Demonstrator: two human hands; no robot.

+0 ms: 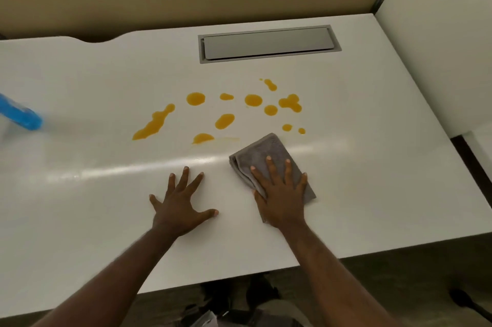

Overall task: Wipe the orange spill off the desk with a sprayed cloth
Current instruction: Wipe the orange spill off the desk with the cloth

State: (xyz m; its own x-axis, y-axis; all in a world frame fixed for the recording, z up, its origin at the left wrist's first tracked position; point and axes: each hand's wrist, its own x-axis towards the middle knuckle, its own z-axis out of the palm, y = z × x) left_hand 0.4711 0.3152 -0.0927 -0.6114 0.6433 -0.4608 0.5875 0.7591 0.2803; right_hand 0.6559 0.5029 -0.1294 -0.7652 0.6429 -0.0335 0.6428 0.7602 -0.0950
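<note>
Both our hands lie flat on the white desk (372, 180). Our right hand (282, 199) is spread open, palm down, pressing on a folded grey cloth (262, 152) without gripping it. Our left hand (181, 205) rests beside it, fingers splayed, empty. Just beyond the fingertips of both hands sits the orange spill (225, 120), scattered blobs with a faint smear by the cloth's far corner. Farther off is a grey cable hatch (269, 43). Far to the left, a blurred blue object (22, 113). We can read no writing anywhere.
</note>
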